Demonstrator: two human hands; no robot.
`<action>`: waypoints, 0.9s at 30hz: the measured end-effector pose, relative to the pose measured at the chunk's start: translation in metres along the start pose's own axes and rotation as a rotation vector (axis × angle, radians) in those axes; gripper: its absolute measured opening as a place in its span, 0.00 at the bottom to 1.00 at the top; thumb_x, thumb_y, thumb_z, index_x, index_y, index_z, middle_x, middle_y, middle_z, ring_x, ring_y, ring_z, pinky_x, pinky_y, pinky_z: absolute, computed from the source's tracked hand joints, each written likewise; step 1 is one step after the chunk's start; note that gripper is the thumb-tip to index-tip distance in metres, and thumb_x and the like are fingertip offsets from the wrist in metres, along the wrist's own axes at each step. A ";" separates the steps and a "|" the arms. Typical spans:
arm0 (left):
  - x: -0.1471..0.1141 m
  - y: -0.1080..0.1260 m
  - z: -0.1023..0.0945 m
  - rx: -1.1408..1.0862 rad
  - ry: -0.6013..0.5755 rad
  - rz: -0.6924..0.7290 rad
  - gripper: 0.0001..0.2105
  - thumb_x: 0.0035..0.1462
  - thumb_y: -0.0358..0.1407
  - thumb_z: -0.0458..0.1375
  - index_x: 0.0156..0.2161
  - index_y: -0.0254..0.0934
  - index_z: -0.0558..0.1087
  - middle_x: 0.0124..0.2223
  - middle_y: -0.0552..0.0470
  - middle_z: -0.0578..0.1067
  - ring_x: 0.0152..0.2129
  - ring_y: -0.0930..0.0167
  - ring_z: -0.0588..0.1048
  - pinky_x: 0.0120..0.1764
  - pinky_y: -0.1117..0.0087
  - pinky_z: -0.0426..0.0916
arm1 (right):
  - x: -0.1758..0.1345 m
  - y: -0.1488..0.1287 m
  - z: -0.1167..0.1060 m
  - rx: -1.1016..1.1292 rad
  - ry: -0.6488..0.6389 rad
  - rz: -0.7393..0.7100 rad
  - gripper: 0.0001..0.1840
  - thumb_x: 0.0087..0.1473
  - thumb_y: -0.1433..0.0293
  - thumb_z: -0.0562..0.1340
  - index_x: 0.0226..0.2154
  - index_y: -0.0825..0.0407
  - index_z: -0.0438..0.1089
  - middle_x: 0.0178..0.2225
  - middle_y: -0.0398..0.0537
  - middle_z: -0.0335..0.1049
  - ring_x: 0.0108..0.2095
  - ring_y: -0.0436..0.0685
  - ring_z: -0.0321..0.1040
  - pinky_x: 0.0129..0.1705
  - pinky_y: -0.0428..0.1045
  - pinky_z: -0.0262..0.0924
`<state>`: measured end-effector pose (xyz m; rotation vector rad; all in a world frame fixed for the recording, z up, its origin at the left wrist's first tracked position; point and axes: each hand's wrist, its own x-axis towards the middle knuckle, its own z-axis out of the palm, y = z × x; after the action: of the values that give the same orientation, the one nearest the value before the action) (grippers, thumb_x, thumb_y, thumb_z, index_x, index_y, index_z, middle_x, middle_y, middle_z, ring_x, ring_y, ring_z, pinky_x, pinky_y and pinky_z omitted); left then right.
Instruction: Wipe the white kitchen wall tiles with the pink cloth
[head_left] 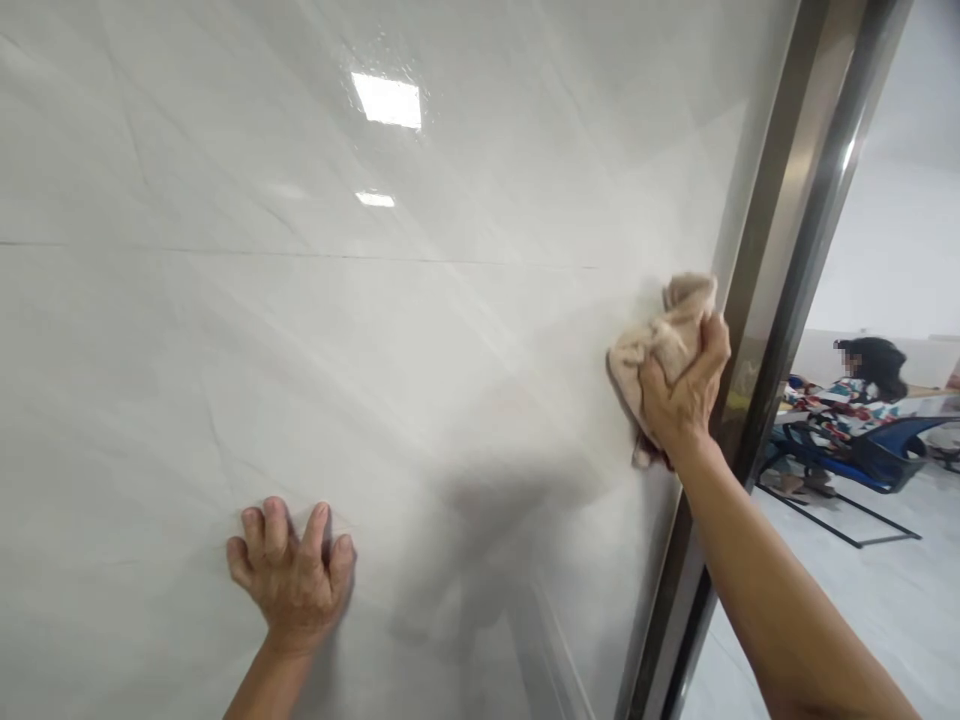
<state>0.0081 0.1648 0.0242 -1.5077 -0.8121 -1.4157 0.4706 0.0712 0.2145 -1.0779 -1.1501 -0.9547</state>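
Presently, right hand (685,400): grip curled round crumpled beige cloth (667,340).
Left hand (294,580): splayed on glossy grey-white wall (420,370), lower left.

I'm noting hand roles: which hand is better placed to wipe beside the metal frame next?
Probably the right hand: it holds the cloth against the wall, close to the metal frame. The left hand holds no cloth; it is spread on the wall lower down, well away from the metal frame.
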 end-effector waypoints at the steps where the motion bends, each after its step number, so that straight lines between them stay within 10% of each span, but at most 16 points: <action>1: 0.000 0.000 0.000 0.000 0.001 0.005 0.36 0.62 0.36 0.63 0.73 0.44 0.58 0.76 0.35 0.54 0.73 0.44 0.53 0.64 0.38 0.56 | 0.019 -0.003 0.009 0.011 0.018 -0.021 0.33 0.69 0.58 0.57 0.70 0.55 0.55 0.64 0.63 0.60 0.67 0.64 0.57 0.69 0.67 0.54; 6: -0.001 0.000 -0.001 0.013 0.004 0.012 0.36 0.61 0.34 0.63 0.72 0.43 0.59 0.77 0.36 0.53 0.74 0.46 0.52 0.65 0.40 0.54 | 0.038 -0.072 0.053 0.041 0.001 -0.306 0.41 0.66 0.55 0.58 0.72 0.57 0.49 0.71 0.62 0.50 0.73 0.68 0.45 0.72 0.70 0.48; 11: -0.003 -0.001 -0.001 -0.002 -0.020 -0.016 0.35 0.59 0.34 0.64 0.70 0.45 0.62 0.76 0.37 0.54 0.73 0.44 0.53 0.64 0.39 0.55 | -0.080 -0.138 0.069 0.153 -0.176 -0.685 0.31 0.71 0.54 0.54 0.66 0.56 0.62 0.70 0.58 0.56 0.75 0.67 0.43 0.76 0.65 0.45; 18: -0.008 -0.004 0.000 -0.010 -0.023 -0.030 0.31 0.61 0.36 0.64 0.68 0.45 0.64 0.76 0.35 0.56 0.73 0.43 0.54 0.63 0.36 0.56 | -0.208 -0.093 0.035 0.274 -0.398 -0.962 0.19 0.72 0.70 0.52 0.59 0.49 0.72 0.71 0.46 0.56 0.70 0.59 0.54 0.73 0.60 0.52; 23: -0.012 -0.005 0.003 -0.031 -0.048 -0.084 0.30 0.59 0.37 0.65 0.66 0.47 0.65 0.75 0.36 0.57 0.72 0.40 0.55 0.61 0.33 0.57 | -0.151 -0.024 0.018 0.001 -0.283 -0.810 0.22 0.68 0.54 0.57 0.58 0.44 0.73 0.60 0.52 0.67 0.66 0.64 0.56 0.66 0.61 0.55; 27: -0.014 -0.007 0.004 -0.019 -0.064 -0.094 0.30 0.62 0.40 0.63 0.68 0.50 0.63 0.76 0.38 0.55 0.72 0.41 0.54 0.60 0.32 0.56 | -0.064 0.024 0.008 -0.254 -0.031 -0.512 0.40 0.60 0.37 0.57 0.61 0.47 0.72 0.61 0.61 0.57 0.61 0.71 0.53 0.61 0.66 0.54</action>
<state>0.0018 0.1723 0.0115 -1.5537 -0.9211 -1.4536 0.4812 0.0863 0.1487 -1.0158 -1.3904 -1.5201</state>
